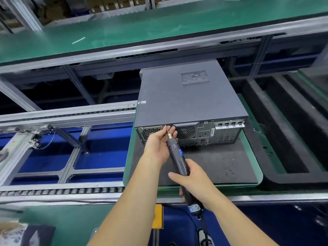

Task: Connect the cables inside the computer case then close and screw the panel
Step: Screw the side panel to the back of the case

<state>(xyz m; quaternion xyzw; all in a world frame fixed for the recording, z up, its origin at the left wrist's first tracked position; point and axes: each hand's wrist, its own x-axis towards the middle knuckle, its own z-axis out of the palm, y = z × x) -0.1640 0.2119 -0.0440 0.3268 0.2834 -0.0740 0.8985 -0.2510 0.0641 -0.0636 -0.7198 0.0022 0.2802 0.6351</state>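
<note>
A dark grey computer case (pixel 186 102) lies on its side on a green-rimmed pallet (pixel 252 151), its side panel closed on top and its rear ports facing me. My right hand (pixel 193 181) grips the body of a black electric screwdriver (pixel 179 157). The bit tip (pixel 166 127) touches the upper rear edge of the case, near the left fan grille. My left hand (pixel 159 142) pinches the bit close to its tip, fingers against the case's back.
The pallet rides a roller conveyor (pixel 62 190) with aluminium rails. A black foam tray (pixel 292 139) sits to the right. A green bench surface (pixel 142 27) runs behind. A yellow block (pixel 157 216) and the screwdriver's cable (pixel 204 231) lie near the front edge.
</note>
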